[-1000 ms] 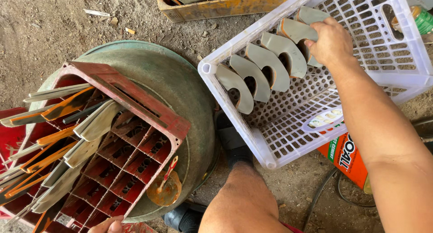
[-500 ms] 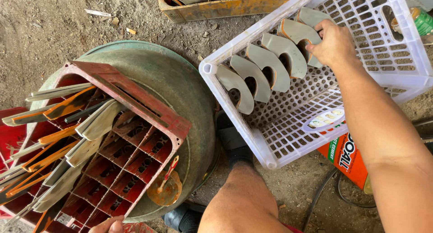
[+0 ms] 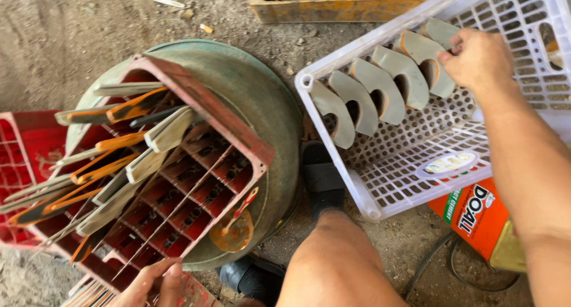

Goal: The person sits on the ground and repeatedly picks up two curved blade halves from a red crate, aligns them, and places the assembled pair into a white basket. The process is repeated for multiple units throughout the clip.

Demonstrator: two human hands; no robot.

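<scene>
Right hand at 2 o'clock, fingers pinching a curved grey piece in the white crate; left hand at 7 o'clock, fingers curled on the red divided crate holding knives.

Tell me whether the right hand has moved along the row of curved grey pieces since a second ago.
No. The right hand stays on the far end of the row of curved grey pieces, at the same spot against the white basket rim.
</scene>
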